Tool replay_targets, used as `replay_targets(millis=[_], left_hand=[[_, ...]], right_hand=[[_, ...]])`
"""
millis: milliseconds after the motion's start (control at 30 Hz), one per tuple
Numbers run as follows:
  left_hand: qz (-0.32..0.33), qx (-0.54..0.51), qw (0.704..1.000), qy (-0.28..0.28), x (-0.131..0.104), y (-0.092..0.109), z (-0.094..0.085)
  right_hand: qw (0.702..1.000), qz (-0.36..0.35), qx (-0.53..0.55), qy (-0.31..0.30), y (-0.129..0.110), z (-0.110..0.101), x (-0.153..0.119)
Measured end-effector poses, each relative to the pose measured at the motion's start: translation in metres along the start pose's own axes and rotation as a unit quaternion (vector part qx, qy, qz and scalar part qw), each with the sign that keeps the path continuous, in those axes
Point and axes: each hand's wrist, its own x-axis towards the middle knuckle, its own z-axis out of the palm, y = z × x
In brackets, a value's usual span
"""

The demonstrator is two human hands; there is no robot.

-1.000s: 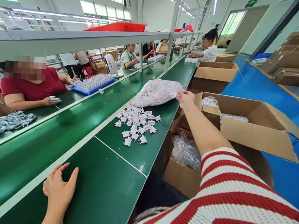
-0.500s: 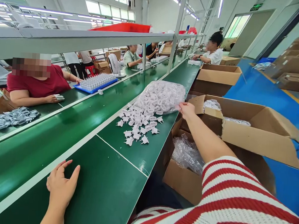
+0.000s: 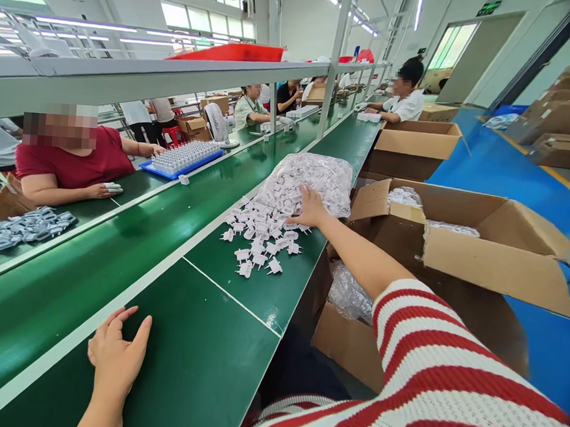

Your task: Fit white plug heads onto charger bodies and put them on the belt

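Observation:
A clear plastic bag (image 3: 333, 178) full of white plastic parts lies on the green table. Loose white parts (image 3: 258, 238) spill from its mouth toward me. Over the near right side of this heap is my right hand (image 3: 311, 209), fingers spread, at the edge of the bag and the loose parts; nothing is gripped in it. My left hand (image 3: 118, 351) rests low over the bare green surface at the near left, its fingers apart and holding nothing.
Open cardboard boxes (image 3: 497, 254) stand along the table's right edge. Across the belt (image 3: 157, 221), a person in red (image 3: 81, 163) sits beside a blue tray (image 3: 184, 161) of clear parts and a grey pile (image 3: 20, 231). A shelf (image 3: 177, 79) runs overhead.
My right hand has let go of the bag's right edge and moved left and toward me, onto the heap, its fingers now spread. My left hand has hardly moved.

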Motion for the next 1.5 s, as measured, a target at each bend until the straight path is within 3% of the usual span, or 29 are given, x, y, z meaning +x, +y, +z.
replay_targets(millis=[200,367,633,900,1167,1267,1367,1500], left_hand=[[0.010,0.005,1.000,0.015,-0.003,0.005,-0.001],[0.012,0.008,1.000,0.008,-0.003,0.006,-0.001],[0.006,-0.013,1.000,0.006,-0.006,0.011,-0.002],[0.000,-0.010,1.000,-0.013,-0.006,0.015,-0.006],[0.009,-0.017,1.000,-0.006,-0.009,0.017,-0.010],[0.003,-0.026,1.000,-0.008,-0.011,0.017,-0.011],[0.002,-0.031,1.000,-0.002,-0.011,0.017,-0.010],[-0.001,-0.026,1.000,-0.003,-0.009,0.015,-0.007]], right_hand=[[0.986,-0.008,-0.119,-0.113,-0.015,-0.001,0.071],[0.975,-0.006,-0.169,-0.147,-0.028,0.009,0.090],[0.980,-0.034,-0.165,-0.107,-0.036,0.020,0.058],[0.980,-0.173,-0.086,-0.034,-0.037,0.017,0.003],[0.955,-0.283,0.010,-0.087,-0.051,0.018,-0.015],[0.967,-0.244,0.020,-0.072,-0.048,0.011,-0.002],[0.991,-0.129,0.011,-0.036,-0.040,0.005,0.029],[0.999,0.020,-0.010,-0.047,-0.033,0.007,0.074]])
